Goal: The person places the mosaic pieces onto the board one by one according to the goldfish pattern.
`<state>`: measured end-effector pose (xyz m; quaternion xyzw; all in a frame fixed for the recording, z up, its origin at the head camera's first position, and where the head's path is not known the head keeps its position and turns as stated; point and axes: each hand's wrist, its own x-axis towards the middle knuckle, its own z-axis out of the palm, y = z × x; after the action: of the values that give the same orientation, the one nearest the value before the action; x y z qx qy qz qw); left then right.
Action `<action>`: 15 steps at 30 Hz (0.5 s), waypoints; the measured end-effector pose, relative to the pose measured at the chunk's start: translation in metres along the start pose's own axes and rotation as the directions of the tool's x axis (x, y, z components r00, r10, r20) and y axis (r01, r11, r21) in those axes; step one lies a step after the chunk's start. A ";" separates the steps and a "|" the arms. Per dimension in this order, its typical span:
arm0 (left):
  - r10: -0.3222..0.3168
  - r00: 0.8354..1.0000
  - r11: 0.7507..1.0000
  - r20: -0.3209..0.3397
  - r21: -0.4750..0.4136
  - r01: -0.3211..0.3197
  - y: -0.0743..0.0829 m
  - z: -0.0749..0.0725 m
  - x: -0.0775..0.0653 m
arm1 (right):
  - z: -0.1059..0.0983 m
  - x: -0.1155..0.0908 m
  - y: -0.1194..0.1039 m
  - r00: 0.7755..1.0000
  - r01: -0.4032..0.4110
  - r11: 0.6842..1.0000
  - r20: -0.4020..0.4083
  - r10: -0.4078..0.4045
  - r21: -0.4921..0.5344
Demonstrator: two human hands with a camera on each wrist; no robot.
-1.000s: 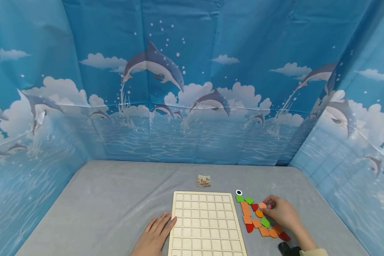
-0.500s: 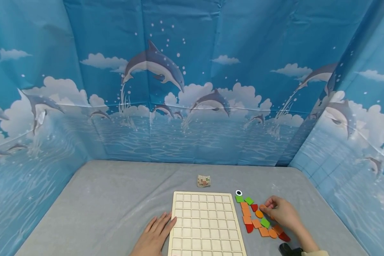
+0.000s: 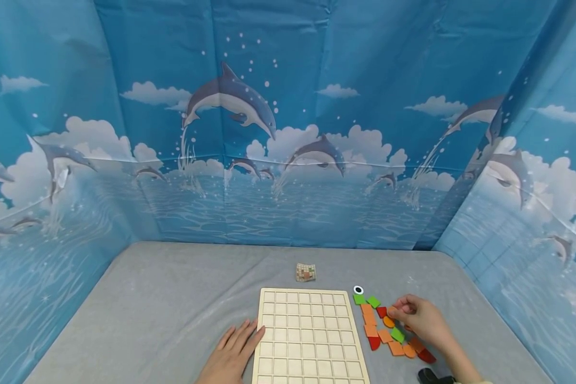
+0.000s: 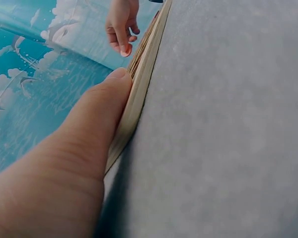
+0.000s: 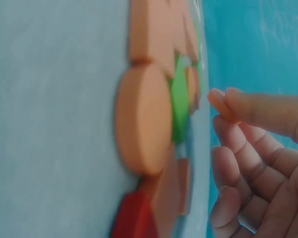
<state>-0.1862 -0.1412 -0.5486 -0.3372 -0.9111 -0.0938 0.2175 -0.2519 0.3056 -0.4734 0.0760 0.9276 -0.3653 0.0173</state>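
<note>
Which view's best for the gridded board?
Head: it shows the gridded board from above, its cells readable, though the near end runs out of frame. Left wrist shows only a narrow strip, nearly edge-on, by the thumb of the left hand. Right wrist doesn't show it.

We see blue sheets (image 3: 288, 26) with jumping dolphins (image 3: 237, 95) and puffy white clouds (image 3: 96, 133) hanging on three sides of a gray counter (image 3: 173, 293).

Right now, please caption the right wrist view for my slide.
Fingers pinching an orange piece near a disc, a green tile and a red tile.
</note>
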 end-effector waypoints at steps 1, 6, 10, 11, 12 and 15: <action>-0.004 1.000 1.000 0.006 -0.001 0.004 0.000 0.000 0.000 | 0.001 -0.001 -0.002 1.000 0.014 1.000 -0.004 -0.014 0.000; -0.005 1.000 1.000 0.014 0.008 0.005 0.000 0.000 0.001 | 0.005 -0.005 -0.015 0.998 0.056 0.998 -0.004 -0.057 -0.033; 0.004 1.000 1.000 -0.003 0.023 -0.004 0.000 0.000 0.000 | 0.012 -0.008 -0.024 0.997 0.071 0.997 0.012 -0.070 -0.043; 0.003 1.000 1.000 -0.005 0.026 -0.003 0.001 0.000 0.000 | 0.013 -0.010 -0.027 0.997 0.076 0.996 0.016 -0.075 -0.041; 0.003 1.000 1.000 -0.008 0.026 -0.003 0.001 -0.001 0.000 | 0.015 -0.010 -0.029 0.996 0.082 0.996 0.020 -0.082 -0.035; 0.000 1.000 0.999 -0.008 0.032 0.000 0.001 -0.001 0.000 | 0.019 -0.013 -0.039 0.994 0.105 0.994 0.025 -0.104 -0.021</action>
<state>-0.1850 -0.1411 -0.5478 -0.3332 -0.9116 -0.0804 0.2268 -0.2450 0.2631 -0.4600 0.0228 0.9340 -0.3563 0.0099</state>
